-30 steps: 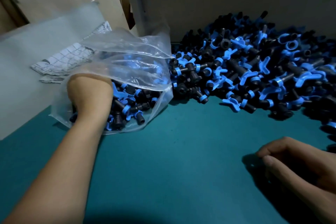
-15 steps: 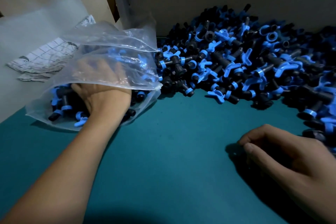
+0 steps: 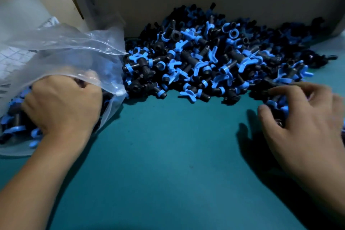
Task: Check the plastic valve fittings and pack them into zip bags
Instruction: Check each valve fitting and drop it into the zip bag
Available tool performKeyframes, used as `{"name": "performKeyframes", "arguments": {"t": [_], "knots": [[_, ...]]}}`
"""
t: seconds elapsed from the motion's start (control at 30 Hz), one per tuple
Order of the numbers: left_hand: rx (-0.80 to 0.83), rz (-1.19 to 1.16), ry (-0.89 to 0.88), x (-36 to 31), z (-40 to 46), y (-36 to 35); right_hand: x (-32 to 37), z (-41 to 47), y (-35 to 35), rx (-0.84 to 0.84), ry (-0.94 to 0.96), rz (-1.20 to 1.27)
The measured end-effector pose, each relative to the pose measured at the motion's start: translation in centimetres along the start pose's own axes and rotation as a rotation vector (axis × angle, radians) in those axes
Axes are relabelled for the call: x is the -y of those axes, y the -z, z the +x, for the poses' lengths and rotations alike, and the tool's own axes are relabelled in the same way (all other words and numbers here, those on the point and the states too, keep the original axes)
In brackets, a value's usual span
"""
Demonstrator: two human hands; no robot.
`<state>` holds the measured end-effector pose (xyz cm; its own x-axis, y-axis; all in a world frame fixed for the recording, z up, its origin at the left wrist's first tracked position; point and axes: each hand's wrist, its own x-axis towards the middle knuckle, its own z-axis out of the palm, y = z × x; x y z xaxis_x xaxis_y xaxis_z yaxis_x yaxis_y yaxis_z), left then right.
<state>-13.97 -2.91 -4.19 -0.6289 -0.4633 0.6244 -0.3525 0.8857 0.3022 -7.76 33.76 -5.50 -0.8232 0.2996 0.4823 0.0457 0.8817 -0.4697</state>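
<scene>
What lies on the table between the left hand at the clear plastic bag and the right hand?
In the head view, only bare teal table surface lies between left hand and right hand.

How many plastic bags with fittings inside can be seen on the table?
1. The bag lies at the left edge of the table, its mouth facing the pile of fittings; the left hand is inside it. Others may lie outside the view.
</scene>
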Motion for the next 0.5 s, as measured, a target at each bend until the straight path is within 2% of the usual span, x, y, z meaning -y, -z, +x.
{"name": "performKeyframes", "arguments": {"t": [0.07, 0.13, 0.23, 0.33, 0.4, 0.5], "knots": [[-0.057, -0.088, -0.071, -1.3, -1.1, 0.5, 0.3, -0.5, -0.2, 0.157, -0.063, -0.162], [-0.058, -0.091, -0.134, -3.3, -2.5, 1.1, 0.6, -0.9, -0.4, 0.261, -0.043, -0.263], [-0.051, -0.154, -0.153, -4.0, -3.3, 1.0, 0.9, -1.1, -0.2, 0.347, 0.031, -0.222], [-0.017, -0.236, -0.125, -3.6, -3.2, 1.0, 1.2, -1.3, -0.1, 0.326, 0.061, -0.056], [0.042, -0.292, -0.135, -3.2, -3.0, 0.7, 1.0, -1.0, -0.1, 0.265, 0.076, -0.033], [0.210, -0.240, -0.258, -2.6, -2.3, 0.6, 0.5, -0.5, 0.1, 0.230, 0.061, -0.049]]}}
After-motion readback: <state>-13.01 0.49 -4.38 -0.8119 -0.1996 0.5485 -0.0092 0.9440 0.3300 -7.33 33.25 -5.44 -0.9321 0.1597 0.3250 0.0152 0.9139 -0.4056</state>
